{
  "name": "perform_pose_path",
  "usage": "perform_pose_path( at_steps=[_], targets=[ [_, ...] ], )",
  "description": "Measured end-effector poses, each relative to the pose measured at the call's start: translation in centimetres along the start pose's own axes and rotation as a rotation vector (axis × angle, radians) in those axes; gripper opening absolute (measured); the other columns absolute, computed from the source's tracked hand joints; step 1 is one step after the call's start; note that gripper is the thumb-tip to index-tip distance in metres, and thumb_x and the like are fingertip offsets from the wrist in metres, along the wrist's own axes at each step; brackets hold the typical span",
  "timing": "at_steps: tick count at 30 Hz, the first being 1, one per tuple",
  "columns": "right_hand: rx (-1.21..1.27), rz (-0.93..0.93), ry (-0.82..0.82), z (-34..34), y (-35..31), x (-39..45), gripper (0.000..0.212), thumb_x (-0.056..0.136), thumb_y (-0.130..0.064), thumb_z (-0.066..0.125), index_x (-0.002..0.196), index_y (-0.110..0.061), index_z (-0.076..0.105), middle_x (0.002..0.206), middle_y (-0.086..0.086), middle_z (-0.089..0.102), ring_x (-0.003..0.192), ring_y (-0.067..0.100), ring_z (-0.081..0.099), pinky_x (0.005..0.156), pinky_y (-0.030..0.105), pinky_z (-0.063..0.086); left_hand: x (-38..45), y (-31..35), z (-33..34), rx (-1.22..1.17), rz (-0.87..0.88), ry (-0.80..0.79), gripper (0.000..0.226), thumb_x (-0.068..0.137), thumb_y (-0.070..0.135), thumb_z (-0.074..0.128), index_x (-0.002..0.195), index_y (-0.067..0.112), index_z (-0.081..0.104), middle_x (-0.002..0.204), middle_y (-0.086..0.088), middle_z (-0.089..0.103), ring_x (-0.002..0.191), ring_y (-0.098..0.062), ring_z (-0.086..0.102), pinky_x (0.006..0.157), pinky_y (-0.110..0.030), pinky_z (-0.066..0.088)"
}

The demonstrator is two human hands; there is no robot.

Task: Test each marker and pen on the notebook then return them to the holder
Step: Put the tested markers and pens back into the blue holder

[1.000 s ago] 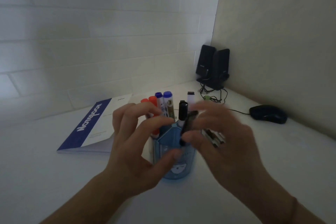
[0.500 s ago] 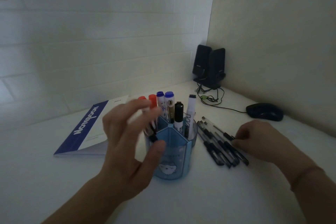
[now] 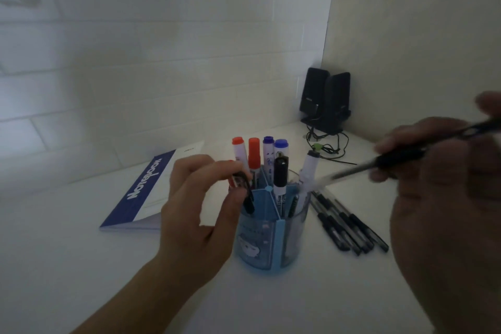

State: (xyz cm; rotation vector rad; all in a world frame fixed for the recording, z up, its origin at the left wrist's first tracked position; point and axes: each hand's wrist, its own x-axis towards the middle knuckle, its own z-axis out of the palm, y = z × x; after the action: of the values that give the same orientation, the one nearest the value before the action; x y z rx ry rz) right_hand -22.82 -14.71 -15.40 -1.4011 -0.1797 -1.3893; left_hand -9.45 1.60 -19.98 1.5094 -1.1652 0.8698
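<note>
A blue translucent holder [image 3: 267, 249] stands mid-desk with several markers in it: two red-capped [image 3: 253, 156], two blue-capped [image 3: 280, 148], a black one [image 3: 280, 175] and a white one [image 3: 309, 168]. My left hand [image 3: 200, 214] hovers at the holder's left rim and pinches a small black pen cap [image 3: 245, 192] between thumb and fingers. My right hand [image 3: 444, 184] is raised at the right, close to the camera and blurred, gripping a black pen [image 3: 379, 164] whose clear end points left toward the holder. A closed blue-and-white notebook [image 3: 143, 192] lies to the left.
Several black pens [image 3: 349, 222] lie side by side on the white desk right of the holder. Two black speakers [image 3: 325, 100] with tangled cables [image 3: 325, 144] sit in the far corner. Walls close off the back and right.
My right hand has lifted one pen from the row on the desk and raised it up to the right. My left hand stays at the holder with the cap.
</note>
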Motion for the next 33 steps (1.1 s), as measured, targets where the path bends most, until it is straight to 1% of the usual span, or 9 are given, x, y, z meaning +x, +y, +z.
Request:
perform_pose_path(
  at_steps=[2,5,8,12,15,18,21,30,33],
  targets=[
    [0.056,-0.044,-0.056,1.7,-0.4,-1.1,0.065,0.084,-0.032,0.067,0.12,0.011,0.032,0.082,0.01,0.067,0.071,0.026,0.067,0.058,0.029,0.052,-0.1,0.1,0.1,-0.014,-0.005,-0.004,0.025,0.086,0.012,0.055,0.11,0.015,0.052,0.096,-0.008,0.056,0.09,-0.023,0.055,0.079,-0.025,0.046],
    [-0.048,-0.116,-0.172,3.0,0.1,-2.1,0.03,0.083,-0.014,0.066,0.107,-0.026,0.053,0.086,0.019,0.066,0.074,0.026,0.07,0.063,0.031,0.056,-0.2,0.2,0.3,-0.005,-0.003,0.008,0.024,0.085,0.012,0.056,0.109,0.017,0.053,0.096,-0.001,0.053,0.088,-0.023,0.055,0.076,-0.027,0.046],
    [-0.407,-0.139,-0.348,2.7,0.7,-2.0,0.007,0.083,-0.023,0.066,0.089,-0.021,0.068,0.097,0.001,0.068,0.086,0.013,0.065,0.071,0.021,0.05,-0.1,0.2,0.2,-0.045,-0.012,0.003,0.024,0.086,0.016,0.056,0.109,0.018,0.052,0.097,0.001,0.053,0.089,-0.022,0.054,0.077,-0.029,0.045],
    [-0.652,-0.2,-0.432,1.3,0.8,-0.8,0.018,0.087,-0.029,0.058,0.101,-0.024,0.068,0.095,-0.013,0.063,0.082,0.002,0.054,0.07,0.012,0.04,-0.3,-0.1,0.0,-0.062,-0.01,-0.053,0.032,0.091,0.038,0.052,0.116,0.019,0.049,0.11,0.009,0.055,0.106,-0.016,0.052,0.089,-0.033,0.043],
    [-0.696,0.089,-0.24,-1.6,1.5,1.3,0.01,0.086,-0.028,0.063,0.093,-0.033,0.067,0.074,-0.012,0.066,0.066,0.008,0.059,0.057,0.01,0.043,-0.1,-0.2,0.0,0.03,-0.03,-0.069,0.048,0.087,0.049,0.056,0.12,0.016,0.046,0.119,0.002,0.05,0.114,-0.01,0.046,0.098,-0.027,0.038],
    [-1.32,0.522,-0.593,-5.4,3.9,2.3,0.02,0.085,-0.041,0.061,0.098,-0.028,0.069,0.08,-0.016,0.063,0.067,0.002,0.056,0.063,0.019,0.043,0.0,-0.2,0.3,0.074,-0.059,-0.055,0.049,0.084,0.041,0.061,0.121,0.015,0.044,0.121,-0.001,0.047,0.115,-0.011,0.044,0.101,-0.021,0.035],
    [-1.447,0.792,-0.878,-6.7,5.5,1.9,0.02,0.081,-0.047,0.064,0.083,-0.028,0.069,0.08,-0.009,0.066,0.072,0.005,0.059,0.068,0.023,0.048,0.0,-0.1,0.5,0.063,-0.074,-0.016,0.037,0.086,0.022,0.054,0.121,0.014,0.045,0.121,0.0,0.047,0.116,-0.006,0.042,0.1,-0.021,0.033],
    [-1.463,0.784,-0.857,-6.4,5.6,1.0,0.023,0.077,-0.041,0.07,0.074,-0.03,0.051,0.081,-0.008,0.058,0.071,0.01,0.056,0.064,0.027,0.048,0.2,0.2,0.2,0.073,-0.198,-0.132,0.06,0.072,0.045,0.066,0.124,0.025,0.045,0.124,0.015,0.04,0.1,-0.011,0.054,0.075,-0.016,0.05],
    [-1.367,0.648,-0.669,-6.3,5.1,1.8,0.018,0.079,-0.03,0.071,0.075,-0.03,0.054,0.077,-0.009,0.061,0.067,0.008,0.056,0.058,0.024,0.042,0.1,0.2,0.1,0.063,-0.313,-0.122,0.054,0.074,0.052,0.057,0.123,0.041,0.037,0.122,0.03,0.036,0.092,-0.005,0.057,0.067,-0.016,0.052]
  ],
)
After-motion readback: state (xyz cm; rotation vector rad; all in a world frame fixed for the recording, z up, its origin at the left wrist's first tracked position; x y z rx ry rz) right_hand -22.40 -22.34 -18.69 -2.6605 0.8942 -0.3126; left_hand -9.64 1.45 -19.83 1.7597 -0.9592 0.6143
